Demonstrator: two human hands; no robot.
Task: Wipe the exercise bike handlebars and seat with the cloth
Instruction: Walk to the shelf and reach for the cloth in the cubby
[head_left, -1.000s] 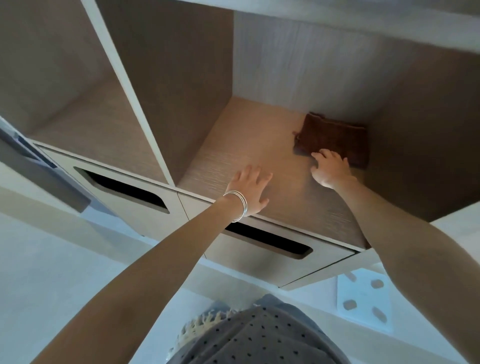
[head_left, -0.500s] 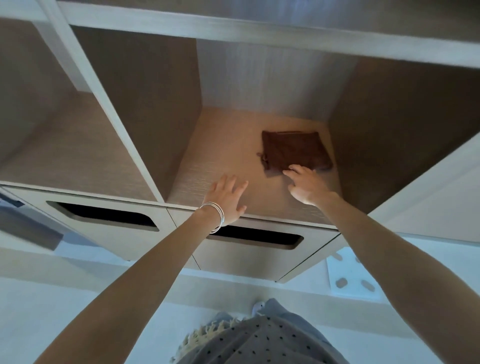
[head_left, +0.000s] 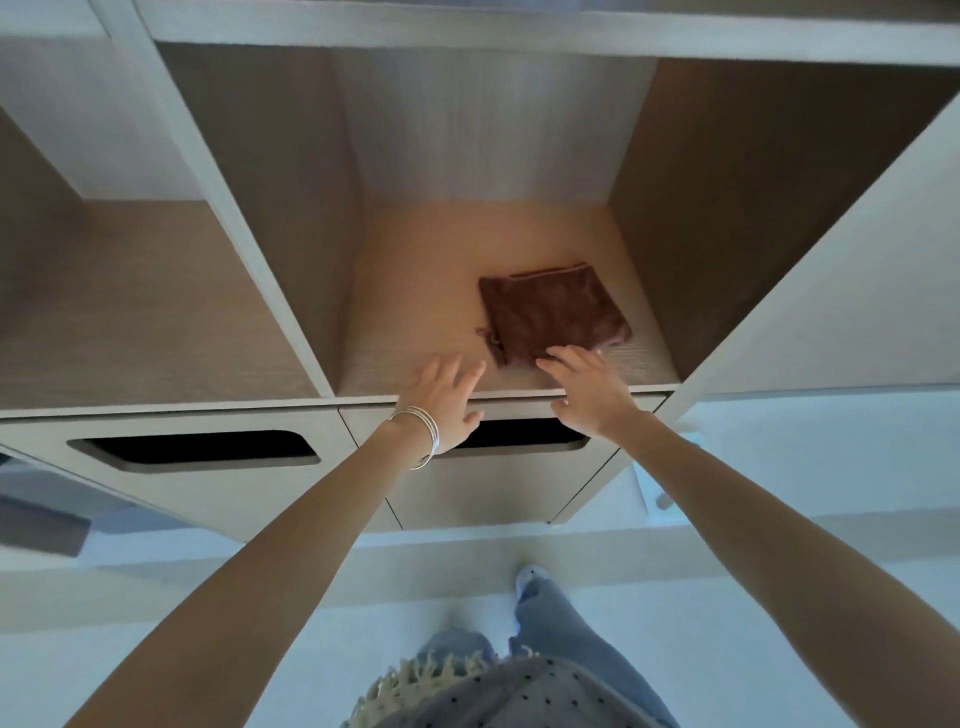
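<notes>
A folded dark brown cloth (head_left: 553, 312) lies flat on the floor of an open wooden shelf cubby (head_left: 415, 291), toward its right side. My right hand (head_left: 587, 389) reaches in over the front edge, fingers straight, fingertips touching the cloth's near edge. My left hand (head_left: 441, 400), with thin silver bangles on the wrist, hovers at the cubby's front edge left of the cloth, fingers spread and holding nothing. The exercise bike is out of view.
A second cubby (head_left: 145, 291) opens to the left. Below the shelf sit two drawer fronts with dark cut-out handles (head_left: 197, 449). The cabinet's right side panel (head_left: 831, 291) stands close to my right arm. Pale floor and my legs (head_left: 550, 623) are below.
The view has shifted so the cubby sits more centred. Both hands have drawn back toward the shelf's front edge; the right fingertips stay at the cloth's near edge. The cloth lies as before.
</notes>
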